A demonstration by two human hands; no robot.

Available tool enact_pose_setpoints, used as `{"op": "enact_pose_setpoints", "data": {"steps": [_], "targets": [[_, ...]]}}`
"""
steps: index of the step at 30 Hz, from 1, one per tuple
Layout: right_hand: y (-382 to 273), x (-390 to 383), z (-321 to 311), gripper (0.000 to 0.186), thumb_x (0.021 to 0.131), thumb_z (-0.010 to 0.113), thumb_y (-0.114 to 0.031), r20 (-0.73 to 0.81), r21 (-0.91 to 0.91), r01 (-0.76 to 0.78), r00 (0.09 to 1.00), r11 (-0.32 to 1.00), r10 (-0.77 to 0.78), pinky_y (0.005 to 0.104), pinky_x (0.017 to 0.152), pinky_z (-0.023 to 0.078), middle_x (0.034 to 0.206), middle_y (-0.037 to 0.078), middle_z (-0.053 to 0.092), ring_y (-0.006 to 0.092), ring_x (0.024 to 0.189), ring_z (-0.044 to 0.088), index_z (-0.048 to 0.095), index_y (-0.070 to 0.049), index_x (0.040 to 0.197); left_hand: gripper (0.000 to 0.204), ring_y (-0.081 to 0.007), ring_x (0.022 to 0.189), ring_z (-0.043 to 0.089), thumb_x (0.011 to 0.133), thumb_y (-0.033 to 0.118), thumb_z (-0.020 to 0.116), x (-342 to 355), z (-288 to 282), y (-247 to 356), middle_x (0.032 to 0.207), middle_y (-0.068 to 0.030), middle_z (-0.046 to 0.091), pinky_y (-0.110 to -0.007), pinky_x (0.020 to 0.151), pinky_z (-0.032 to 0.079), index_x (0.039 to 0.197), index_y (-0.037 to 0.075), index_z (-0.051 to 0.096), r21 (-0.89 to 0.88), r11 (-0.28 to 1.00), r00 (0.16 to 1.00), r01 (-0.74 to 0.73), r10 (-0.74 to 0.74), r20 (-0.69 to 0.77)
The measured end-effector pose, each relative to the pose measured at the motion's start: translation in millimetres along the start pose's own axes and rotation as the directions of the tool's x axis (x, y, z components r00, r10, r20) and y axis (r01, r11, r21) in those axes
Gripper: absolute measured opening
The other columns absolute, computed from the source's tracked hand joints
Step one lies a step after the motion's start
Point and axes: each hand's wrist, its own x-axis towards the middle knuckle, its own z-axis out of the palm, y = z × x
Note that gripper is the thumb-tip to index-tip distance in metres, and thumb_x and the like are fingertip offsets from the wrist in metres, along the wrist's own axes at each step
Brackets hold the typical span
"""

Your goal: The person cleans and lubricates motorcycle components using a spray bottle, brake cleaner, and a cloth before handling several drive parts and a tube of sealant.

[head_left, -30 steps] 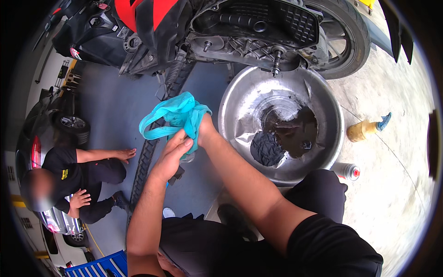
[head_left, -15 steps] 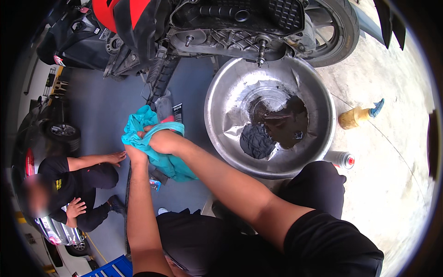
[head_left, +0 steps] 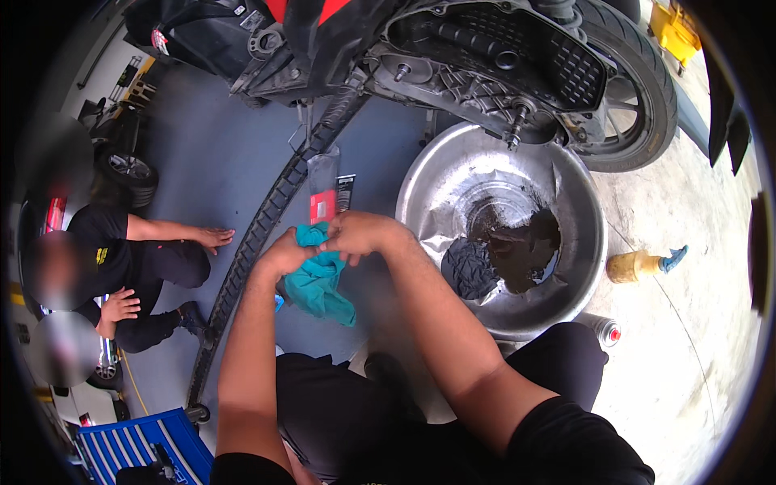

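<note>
A teal cloth hangs bunched between my two hands, above the floor. My left hand is closed on its upper left side. At the cloth's upper right, my right hand pinches it with bent fingers. Just beyond the hands lie a red and clear packet and a dark tube. To the right stands a wide metal basin with dark oily liquid and a crumpled black cloth in it.
A motorcycle with an opened engine case stands ahead, partly over the basin. A yellowish bottle and a spray can are at the right. A black ramp-like rail crosses the floor. Another person crouches at the left beside a blue rack.
My hands have come apart, and the cloth that was wrapped round them now hangs gathered between them. The view has shifted, so the motorcycle and basin appear farther right.
</note>
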Motion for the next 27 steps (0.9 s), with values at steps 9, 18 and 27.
{"op": "enact_pose_setpoints", "data": {"steps": [9, 18, 27], "targets": [[25, -4, -13, 0.057, 0.092, 0.07, -0.035, -0.195, 0.036, 0.004, 0.981, 0.999, 0.003, 0.0349, 0.068, 0.057, 0.095, 0.019, 0.073, 0.0245, 0.073, 0.073, 0.057, 0.007, 0.129, 0.071, -0.0277, 0.122, 0.06, 0.093, 0.044, 0.069, 10, 20, 30, 0.131, -0.0224, 0.062, -0.036, 0.102, 0.047, 0.138, -0.008, 0.05, 0.145, 0.975, 0.957, -0.166, 0.124, 0.264], [21, -62, -76, 0.063, 0.09, 0.071, -0.033, -0.541, 0.093, 0.023, 0.84, 0.995, 0.031, 0.0335, 0.077, 0.055, 0.096, 0.018, 0.073, 0.0221, 0.076, 0.072, 0.054, 0.008, 0.135, 0.06, -0.0242, 0.115, 0.062, 0.095, 0.043, 0.067, 4, -3, -2, 0.124, -0.0171, 0.066, -0.034, 0.097, 0.049, 0.129, -0.005, 0.057, 0.071, 0.992, 0.994, -0.105, 0.101, 0.052], [7, -62, -66, 0.06, 0.089, 0.071, -0.035, -0.563, 0.008, 0.012, 0.827, 1.0, -0.005, 0.0353, 0.078, 0.054, 0.099, 0.022, 0.073, 0.0228, 0.076, 0.072, 0.058, 0.004, 0.134, 0.053, -0.0175, 0.092, 0.062, 0.094, 0.045, 0.067, 9, -2, -25, 0.107, -0.0093, 0.068, -0.032, 0.081, 0.05, 0.122, 0.001, 0.064, 0.064, 0.997, 0.997, -0.045, 0.041, 0.066]]}}
